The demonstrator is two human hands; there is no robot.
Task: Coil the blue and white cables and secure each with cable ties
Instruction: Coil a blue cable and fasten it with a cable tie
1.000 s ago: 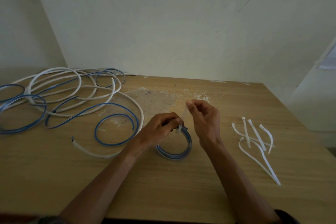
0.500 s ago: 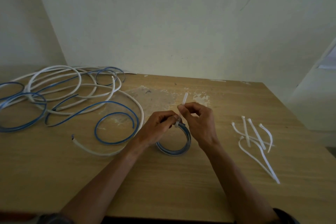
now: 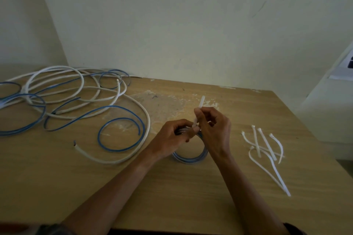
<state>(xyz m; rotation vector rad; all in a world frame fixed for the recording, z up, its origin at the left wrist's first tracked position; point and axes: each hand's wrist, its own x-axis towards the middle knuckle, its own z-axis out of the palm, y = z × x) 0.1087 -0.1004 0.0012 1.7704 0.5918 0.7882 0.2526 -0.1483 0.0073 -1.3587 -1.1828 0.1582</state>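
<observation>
Near the middle of the counter (image 3: 172,196), the left hand (image 3: 172,137) curls its fingers round the top of a small coiled blue cable (image 3: 191,160), whose lower arc rests on the wood. The right hand (image 3: 214,129) pinches a white cable tie (image 3: 200,104) just above the coil, its tail pointing up toward the far edge. Spare cable ties (image 3: 266,144) lie scattered near the right edge, and loose blue and white cables (image 3: 148,128) sprawl from the far left corner.
</observation>
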